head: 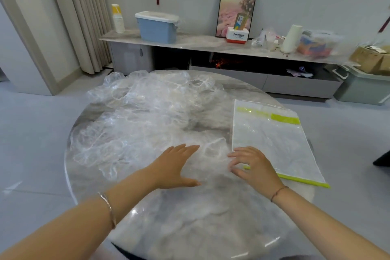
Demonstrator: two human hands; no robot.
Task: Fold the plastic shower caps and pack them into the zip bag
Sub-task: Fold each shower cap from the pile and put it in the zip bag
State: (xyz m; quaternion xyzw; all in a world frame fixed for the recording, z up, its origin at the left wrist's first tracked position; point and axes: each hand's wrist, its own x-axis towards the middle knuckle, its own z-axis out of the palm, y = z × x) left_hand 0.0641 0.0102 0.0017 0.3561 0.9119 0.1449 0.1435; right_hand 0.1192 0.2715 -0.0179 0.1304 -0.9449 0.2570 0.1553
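Marble table (190, 228), shower caps (137, 116) indistinct, zip bag (274, 143)

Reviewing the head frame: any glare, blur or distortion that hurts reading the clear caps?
Head view: soft throughout, blurriest over the shelf clutter at frame right; wide-angle bending bows the curtain; glare streaks on the near table; the shower caps melt into the marble, the zip bag reads clearly.

Marble table (190, 224); blue bin (157, 29), framed pic (234, 6), paper roll (292, 38) on low cabinet (196, 42)
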